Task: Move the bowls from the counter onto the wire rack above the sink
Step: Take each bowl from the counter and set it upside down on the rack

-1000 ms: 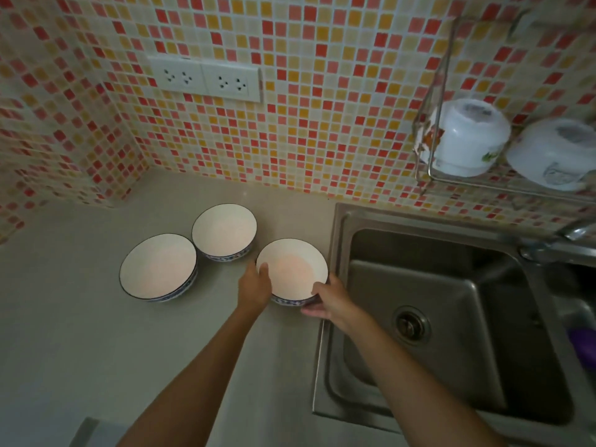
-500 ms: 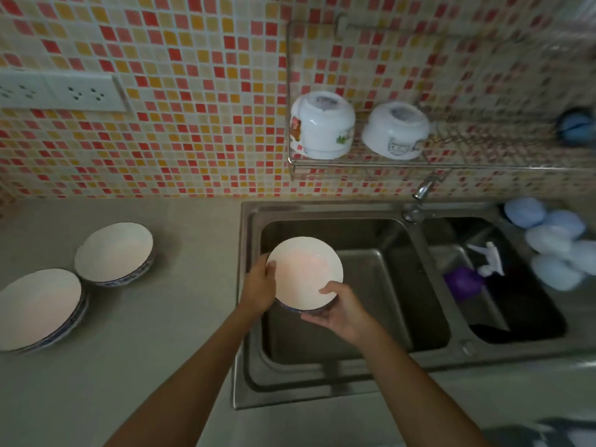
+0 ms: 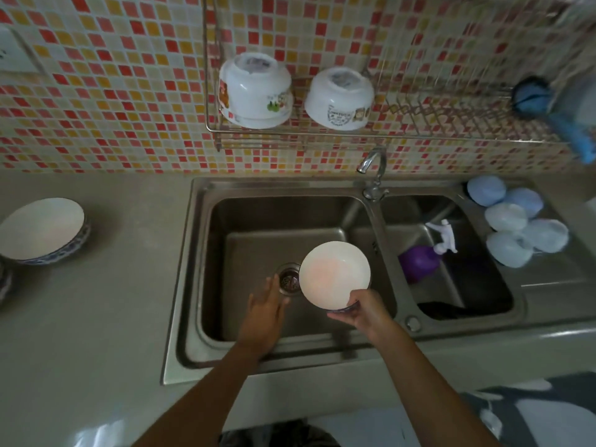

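The white bowl (image 3: 335, 274) is in your right hand (image 3: 364, 312), held upright over the left sink basin (image 3: 258, 221), its open side facing up at you. Your fingers curl around its near rim and underside at about 5 o'clock on the bowl; the blue pattern just shows under your grip. Your left hand (image 3: 266, 312) is off the bowl, at its 8 o'clock, flat and loose with fingers spread, hovering over the basin beside the drain (image 3: 288, 280), which peeks out between the hand and the bowl.

At 12 o'clock from the bowl, the wire rack (image 3: 354, 135) hangs on the mosaic tile wall (image 3: 113, 75) with two white bowls (image 3: 254, 91) resting upside down at its left end, side by side. The tap (image 3: 374, 169) stands just below the rack, between the two basins.

Out at 9 o'clock, on the counter (image 3: 113, 285), another white bowl with a blue patterned outside (image 3: 42, 229) sits upright near the frame's edge. At 3 o'clock, a purple spray bottle (image 3: 422, 261) lies in the right basin, and several pale blue round items (image 3: 516, 221) are clustered on the drainboard beyond it.
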Demonstrator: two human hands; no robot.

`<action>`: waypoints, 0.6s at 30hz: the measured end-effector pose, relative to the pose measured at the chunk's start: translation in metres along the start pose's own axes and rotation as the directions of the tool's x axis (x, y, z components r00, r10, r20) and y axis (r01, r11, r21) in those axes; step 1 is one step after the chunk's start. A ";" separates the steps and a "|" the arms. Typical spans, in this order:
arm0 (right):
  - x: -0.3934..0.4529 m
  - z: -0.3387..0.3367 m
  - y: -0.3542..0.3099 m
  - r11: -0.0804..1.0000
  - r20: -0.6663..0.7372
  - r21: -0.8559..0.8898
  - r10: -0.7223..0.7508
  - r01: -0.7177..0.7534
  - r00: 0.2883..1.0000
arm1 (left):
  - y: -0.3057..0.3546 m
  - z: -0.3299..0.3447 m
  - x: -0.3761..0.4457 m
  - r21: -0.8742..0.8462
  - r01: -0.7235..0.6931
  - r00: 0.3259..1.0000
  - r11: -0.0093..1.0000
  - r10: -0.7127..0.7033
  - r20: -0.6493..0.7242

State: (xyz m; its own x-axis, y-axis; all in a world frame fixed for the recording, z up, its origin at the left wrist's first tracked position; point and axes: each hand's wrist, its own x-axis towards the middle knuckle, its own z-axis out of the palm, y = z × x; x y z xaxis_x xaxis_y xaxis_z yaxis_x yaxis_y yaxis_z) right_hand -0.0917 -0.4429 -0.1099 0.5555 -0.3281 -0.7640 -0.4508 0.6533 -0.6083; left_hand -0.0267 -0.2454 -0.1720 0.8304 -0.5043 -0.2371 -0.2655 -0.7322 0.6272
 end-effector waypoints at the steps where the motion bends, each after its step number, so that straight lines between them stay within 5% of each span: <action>1: 0.002 -0.005 -0.001 1.000 -0.008 -0.007 -0.011 0.011 1.000 | -0.007 0.008 -0.005 0.084 0.003 1.000 0.996 -0.005 0.024; 7: 0.015 -0.026 0.002 0.998 -0.005 -0.036 -0.047 0.047 0.999 | -0.034 0.031 -0.027 0.314 0.018 0.999 0.949 -0.031 0.036; 18: 0.034 -0.044 0.001 0.961 -0.054 -0.227 -0.173 0.157 0.983 | -0.041 0.039 -0.032 0.346 0.154 0.988 0.926 -0.148 -0.042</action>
State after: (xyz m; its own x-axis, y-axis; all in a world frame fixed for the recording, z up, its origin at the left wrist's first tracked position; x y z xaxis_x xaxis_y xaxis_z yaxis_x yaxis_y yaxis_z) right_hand -0.1038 -0.4831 -0.1457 0.5864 -0.4727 -0.6578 -0.5053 0.4213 -0.7531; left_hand -0.0613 -0.2176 -0.2189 0.8805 -0.3704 -0.2957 -0.2876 -0.9135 0.2879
